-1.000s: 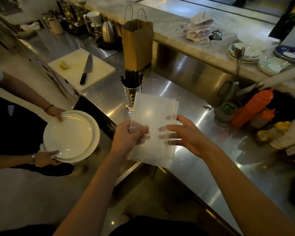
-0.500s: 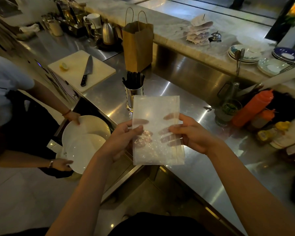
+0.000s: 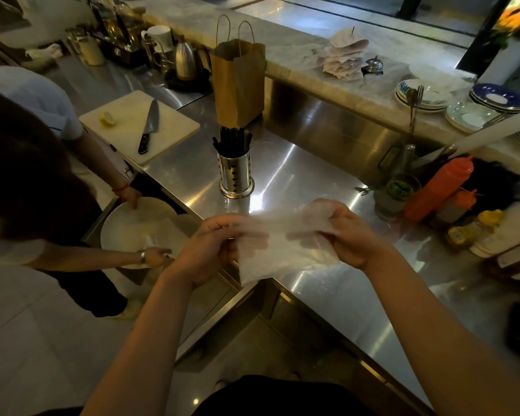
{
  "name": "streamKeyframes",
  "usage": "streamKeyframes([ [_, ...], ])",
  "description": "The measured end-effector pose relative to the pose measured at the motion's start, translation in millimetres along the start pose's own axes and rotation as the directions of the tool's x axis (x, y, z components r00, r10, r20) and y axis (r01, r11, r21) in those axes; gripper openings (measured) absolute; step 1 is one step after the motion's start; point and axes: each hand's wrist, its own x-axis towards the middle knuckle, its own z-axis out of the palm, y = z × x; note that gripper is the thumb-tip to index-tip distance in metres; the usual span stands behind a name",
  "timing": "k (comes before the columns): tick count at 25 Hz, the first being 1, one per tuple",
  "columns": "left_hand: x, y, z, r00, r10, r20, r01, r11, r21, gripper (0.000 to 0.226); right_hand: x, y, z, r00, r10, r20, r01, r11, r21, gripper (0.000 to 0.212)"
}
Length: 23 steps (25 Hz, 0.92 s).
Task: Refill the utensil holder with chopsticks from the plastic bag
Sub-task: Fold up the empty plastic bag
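A shiny perforated steel utensil holder stands on the steel counter, with several black chopsticks upright in it. Just in front of it I hold a clear plastic bag that looks empty and crumpled. My left hand grips the bag's left side. On the bag's right side, my right hand bunches the plastic in curled fingers. Both hands hover over the counter's near edge.
A brown paper bag stands behind the holder. A cutting board with a knife lies to the left. Sauce bottles crowd the right. At left, another person handles white plates. Plates are stacked on the marble ledge.
The bag, held up flat before, has come down and is now crumpled between my hands. The person at left has leaned in and lowered the plates.
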Motion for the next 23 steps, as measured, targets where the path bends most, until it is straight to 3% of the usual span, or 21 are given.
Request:
streamKeyframes([
  [3, 1, 1, 2, 1.0, 0.015, -0.006, -0.015, 1.0, 0.023, 0.028, -3, -3, 3, 0.999, -0.006, -0.044, 0.002, 0.997, -0.074, 0.05],
  [8, 0, 7, 8, 0.998, -0.029, -0.058, 0.029, 1.0, -0.009, 0.029, -3, -3, 6, 0.996, -0.013, -0.085, 0.001, 0.99, -0.141, 0.047],
  [12, -2, 6, 20, 0.989, 0.031, -0.142, -0.007, 0.986, 0.166, 0.012, -1, -7, 8, 0.992, -0.048, -0.117, 0.018, 0.969, -0.247, 0.046],
  [14, -2, -2, 23, 0.994, 0.026, -0.105, -0.013, 0.993, 0.121, 0.044, -1, -7, 10, 0.992, -0.073, -0.099, 0.041, 0.955, -0.294, 0.049],
  [16, -2, -6, 21, 0.994, -0.07, -0.081, 0.069, 0.998, -0.012, 0.074, -1, -8, 12, 0.989, -0.111, -0.099, 0.073, 0.942, -0.329, 0.047],
  [20, 0, -12, 18, 0.989, -0.138, -0.049, 0.136, 0.99, -0.035, 0.049, 0, -10, 18, 0.967, -0.183, -0.175, 0.126, 0.948, -0.294, 0.04],
  [23, 0, -10, 16, 0.994, 0.005, -0.107, 0.006, 0.994, 0.108, 0.043, 1, -4, 25, 0.961, -0.151, -0.231, 0.112, 0.978, -0.173, 0.036],
])
